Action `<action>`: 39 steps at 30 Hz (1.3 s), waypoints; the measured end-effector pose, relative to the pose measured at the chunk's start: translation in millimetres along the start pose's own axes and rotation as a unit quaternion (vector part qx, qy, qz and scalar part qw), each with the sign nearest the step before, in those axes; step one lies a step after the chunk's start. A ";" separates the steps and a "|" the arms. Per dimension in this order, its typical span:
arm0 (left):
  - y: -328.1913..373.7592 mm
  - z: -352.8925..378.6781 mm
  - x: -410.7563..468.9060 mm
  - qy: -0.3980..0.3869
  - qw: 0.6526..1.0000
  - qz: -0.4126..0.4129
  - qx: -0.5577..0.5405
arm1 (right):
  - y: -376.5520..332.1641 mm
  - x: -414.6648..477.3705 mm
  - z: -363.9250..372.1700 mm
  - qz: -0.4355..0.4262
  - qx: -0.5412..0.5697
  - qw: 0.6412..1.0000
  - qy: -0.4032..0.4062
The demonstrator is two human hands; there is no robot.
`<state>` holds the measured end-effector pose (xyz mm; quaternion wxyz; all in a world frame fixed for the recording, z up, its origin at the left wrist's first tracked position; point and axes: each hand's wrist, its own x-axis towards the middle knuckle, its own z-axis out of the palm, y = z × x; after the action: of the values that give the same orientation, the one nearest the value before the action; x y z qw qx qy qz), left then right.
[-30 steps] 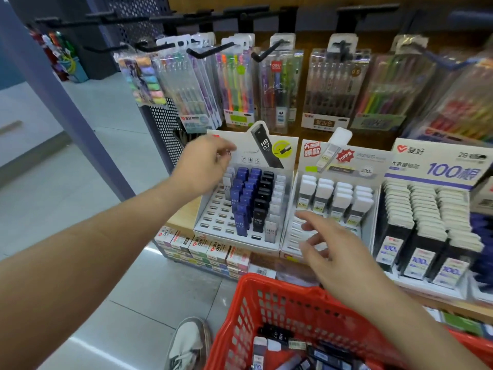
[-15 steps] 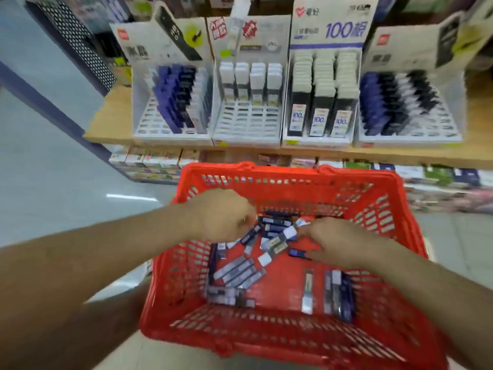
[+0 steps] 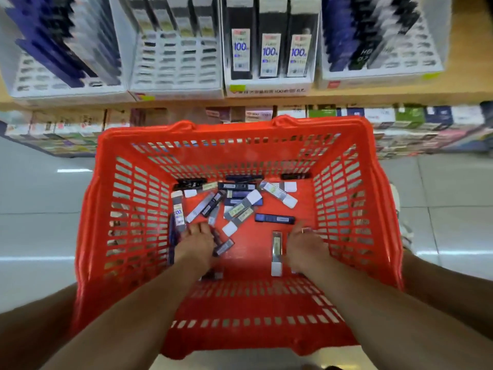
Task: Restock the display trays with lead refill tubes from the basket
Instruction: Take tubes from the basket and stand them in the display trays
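Inside the red slotted plastic basket (image 3: 344, 209), flat rectangular lead refill tubes (image 3: 241, 206) lie scattered, black, blue, clear. Left hand (image 3: 197, 243) and right hand (image 3: 304, 247) rest among them; grip cannot be told. Display trays (image 3: 176, 70) line the wooden shelf (image 3: 469, 76).

Both forearms are bare; the right hand (image 3: 306, 243) wears a ring.

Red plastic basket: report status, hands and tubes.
Both hands down in red plastic basket: left hand, right hand, grip unclear. Loose lead refill tubes scattered on floor. White display trays beyond, nothing blocking.
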<state>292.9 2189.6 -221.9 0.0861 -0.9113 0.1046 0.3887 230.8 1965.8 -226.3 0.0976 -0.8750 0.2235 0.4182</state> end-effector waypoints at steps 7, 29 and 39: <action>-8.0 5.4 15.5 -0.007 0.996 -0.042 -0.081 | -8.2 -1.9 25.5 0.065 0.011 0.997 0.049; 31.9 -49.6 1.5 -0.072 0.749 -0.003 -0.659 | -45.1 -2.1 -42.7 0.025 0.684 0.691 -0.233; 35.2 -104.3 -34.2 0.044 0.715 0.071 -0.695 | -49.5 -45.5 -101.4 -0.183 0.617 0.746 -0.169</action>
<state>332.7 2135.0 -128.5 -0.6035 -0.7207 -0.1270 0.3165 299.0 1987.2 -127.9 0.7271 -0.5630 0.2485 0.3042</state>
